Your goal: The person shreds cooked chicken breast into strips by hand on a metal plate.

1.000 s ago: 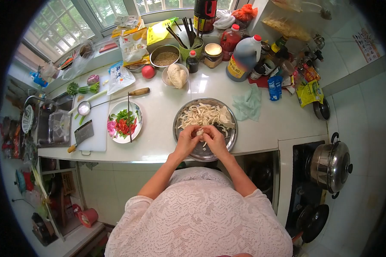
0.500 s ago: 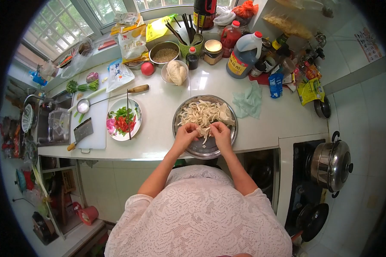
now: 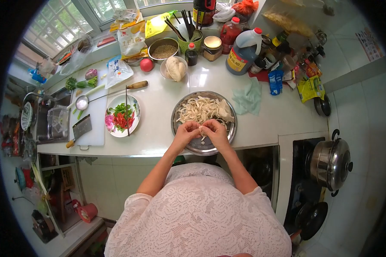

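My left hand (image 3: 186,134) and my right hand (image 3: 215,133) meet over the near part of a round steel tray (image 3: 233,130). Their fingertips pinch a small pale strip of food (image 3: 203,138) between them. A heap of pale torn strips (image 3: 205,109), of mushroom or shredded meat, fills the tray's far half. Behind it a bowl (image 3: 164,73) holds a larger pale piece (image 3: 175,68). To the left is a flowered plate (image 3: 136,112) of chopped red and green vegetables (image 3: 122,117), with chopsticks (image 3: 127,112) laid across it.
A cleaver (image 3: 82,128) and a long-handled ladle (image 3: 82,102) lie on the white cutting board (image 3: 94,135) at left. A green cloth (image 3: 248,99) is right of the tray. Bottles, including a large blue-capped-looking jug (image 3: 240,58), line the back. A lidded pot (image 3: 330,167) stands at right.
The fingertips of both hands have come closer together, and my right hand has shifted left towards my left. Less of the pinched strip shows between them. The view has shifted slightly.
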`<state>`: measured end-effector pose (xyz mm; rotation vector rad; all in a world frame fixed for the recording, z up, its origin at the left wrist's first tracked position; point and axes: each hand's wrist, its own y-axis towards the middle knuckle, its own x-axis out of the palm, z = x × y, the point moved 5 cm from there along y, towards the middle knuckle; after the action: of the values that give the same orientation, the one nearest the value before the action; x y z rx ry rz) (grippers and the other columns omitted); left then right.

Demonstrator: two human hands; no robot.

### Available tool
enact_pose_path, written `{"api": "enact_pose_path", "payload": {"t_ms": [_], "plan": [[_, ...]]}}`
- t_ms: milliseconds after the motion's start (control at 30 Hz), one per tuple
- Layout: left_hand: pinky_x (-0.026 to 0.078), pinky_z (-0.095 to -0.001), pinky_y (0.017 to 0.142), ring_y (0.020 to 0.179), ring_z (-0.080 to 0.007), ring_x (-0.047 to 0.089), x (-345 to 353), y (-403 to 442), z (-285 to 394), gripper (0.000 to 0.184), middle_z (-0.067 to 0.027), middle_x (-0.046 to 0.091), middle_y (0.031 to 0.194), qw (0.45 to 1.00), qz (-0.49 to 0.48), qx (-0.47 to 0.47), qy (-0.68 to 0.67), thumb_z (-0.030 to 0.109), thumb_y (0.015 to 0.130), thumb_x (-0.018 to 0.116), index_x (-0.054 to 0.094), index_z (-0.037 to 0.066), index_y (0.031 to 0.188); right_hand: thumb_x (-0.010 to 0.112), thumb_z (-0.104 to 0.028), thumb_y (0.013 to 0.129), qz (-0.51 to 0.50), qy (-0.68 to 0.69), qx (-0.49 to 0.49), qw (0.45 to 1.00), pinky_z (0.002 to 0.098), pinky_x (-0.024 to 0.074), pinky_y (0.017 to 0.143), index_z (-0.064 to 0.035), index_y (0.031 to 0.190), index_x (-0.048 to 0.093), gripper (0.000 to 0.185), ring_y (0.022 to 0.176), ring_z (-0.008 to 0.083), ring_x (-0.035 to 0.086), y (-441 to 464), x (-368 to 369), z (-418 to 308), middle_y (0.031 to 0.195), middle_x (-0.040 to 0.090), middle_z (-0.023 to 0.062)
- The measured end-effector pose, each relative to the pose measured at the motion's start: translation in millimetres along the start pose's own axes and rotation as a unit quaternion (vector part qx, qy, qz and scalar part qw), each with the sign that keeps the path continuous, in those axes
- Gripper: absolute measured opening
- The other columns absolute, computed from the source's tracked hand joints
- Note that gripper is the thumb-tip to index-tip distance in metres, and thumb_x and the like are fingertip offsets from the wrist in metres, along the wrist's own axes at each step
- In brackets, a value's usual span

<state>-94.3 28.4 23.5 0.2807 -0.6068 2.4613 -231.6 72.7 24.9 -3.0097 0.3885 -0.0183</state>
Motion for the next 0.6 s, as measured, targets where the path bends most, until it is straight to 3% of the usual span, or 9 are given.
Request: {"api": "enact_pose_path", "payload": {"t_ms": [133, 200, 300, 367, 500, 600], "plan": [[0.051, -0.0234, 0.070, 0.078, -0.0085, 0.059, -1, 0, -5, 0.008, -0.0010, 0.061, 0.085, 1.000, 0.003, 0.004, 0.004, 0.010, 0.086, 0.061, 0.059, 0.005, 0.093, 0.062, -0.004, 0.083, -0.027, 0.035, 0.014, 0.999, 0.0198, 0.0426, 0.059, -0.0023, 0.083, 0.058, 0.005, 0.068, 0.0045, 0.053, -1, 2, 0, 0.075, 0.058, -0.0007], [0.051, -0.0243, 0.071, 0.079, -0.0091, 0.059, 1, 1, -8, 0.008, -0.0017, 0.061, 0.085, 0.998, 0.014, -0.031, -0.058, 0.011, 0.087, 0.059, 0.058, 0.005, 0.093, 0.060, -0.003, 0.083, -0.033, 0.031, 0.015, 0.999, 0.0197, 0.0425, 0.060, -0.0023, 0.084, 0.057, 0.003, 0.068, 0.0042, 0.052, -1, 2, 0, 0.075, 0.058, -0.0008], [0.052, -0.0257, 0.072, 0.079, -0.0108, 0.060, 4, 0, -2, 0.008, -0.0030, 0.061, 0.087, 0.983, 0.025, -0.058, -0.174, 0.012, 0.089, 0.057, 0.057, 0.006, 0.095, 0.058, -0.004, 0.086, -0.001, 0.096, 0.025, 0.995, 0.0199, 0.0417, 0.061, -0.0029, 0.086, 0.056, 0.002, 0.068, 0.0048, 0.051, 1, -2, 4, 0.074, 0.056, -0.0007], [0.053, -0.0271, 0.074, 0.080, -0.0115, 0.060, -4, 2, 2, 0.008, -0.0035, 0.061, 0.087, 0.979, 0.027, -0.043, -0.198, 0.011, 0.089, 0.056, 0.056, 0.006, 0.095, 0.058, -0.007, 0.088, 0.093, 0.253, 0.078, 0.960, 0.0207, 0.0416, 0.062, -0.0036, 0.088, 0.055, 0.004, 0.067, 0.0066, 0.050, 3, -19, 6, 0.074, 0.055, -0.0001], [0.054, -0.0331, 0.081, 0.085, -0.0172, 0.062, -21, 6, 5, 0.010, -0.0077, 0.062, 0.090, 0.968, 0.029, -0.010, -0.247, 0.011, 0.090, 0.054, 0.054, 0.003, 0.096, 0.059, -0.010, 0.089, 0.123, 0.265, 0.047, 0.955, 0.0216, 0.0427, 0.061, -0.0040, 0.091, 0.054, 0.008, 0.066, 0.0081, 0.051, 8, -42, 1, 0.075, 0.055, 0.0005], [0.054, -0.0319, 0.079, 0.084, -0.0161, 0.062, -16, 4, 9, 0.011, -0.0071, 0.062, 0.090, 0.971, 0.029, -0.009, -0.236, 0.012, 0.091, 0.054, 0.055, 0.003, 0.096, 0.058, -0.009, 0.089, 0.112, 0.218, 0.041, 0.969, 0.0220, 0.0433, 0.062, -0.0036, 0.088, 0.057, 0.006, 0.068, 0.0078, 0.052, 10, -41, 2, 0.075, 0.057, 0.0009]]}}
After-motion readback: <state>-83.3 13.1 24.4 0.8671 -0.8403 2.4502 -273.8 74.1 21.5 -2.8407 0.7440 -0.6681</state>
